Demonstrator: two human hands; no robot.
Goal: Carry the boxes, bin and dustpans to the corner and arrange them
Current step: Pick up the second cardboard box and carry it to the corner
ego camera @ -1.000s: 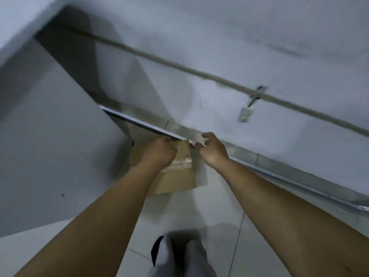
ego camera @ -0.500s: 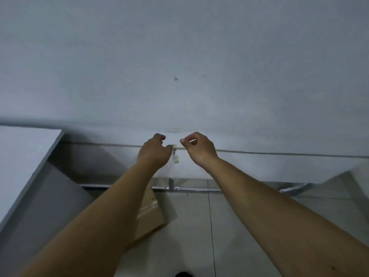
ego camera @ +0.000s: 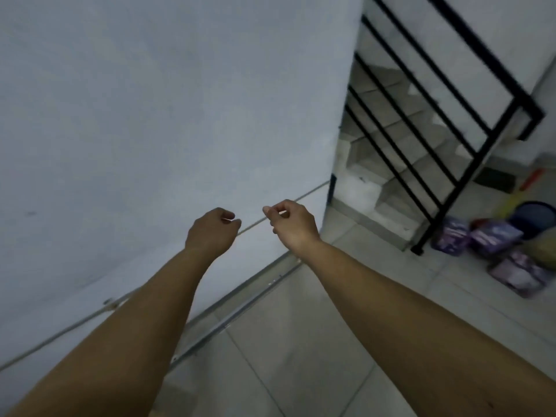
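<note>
My left hand [ego camera: 212,233] and my right hand [ego camera: 290,225] hang in the air in front of a white wall, fingers loosely curled, holding nothing. At the far right, on the floor beside the stair foot, lie several purple boxes [ego camera: 493,236]. Behind them stands a dark blue bin [ego camera: 534,216]. Long handles in red and yellow [ego camera: 525,188] lean beside the bin, blurred. The brown cardboard box from before is out of view.
A white wall [ego camera: 150,115] fills the left half, with a thin cable and a metal strip along its base. A staircase [ego camera: 400,152] with a black railing [ego camera: 451,115] rises at the upper right. Grey floor tiles [ego camera: 301,341] stretch below.
My hands let go of the brown cardboard box in the corner and rose. The view swung right, away from the corner, toward the stairs and the boxes and bin on the floor.
</note>
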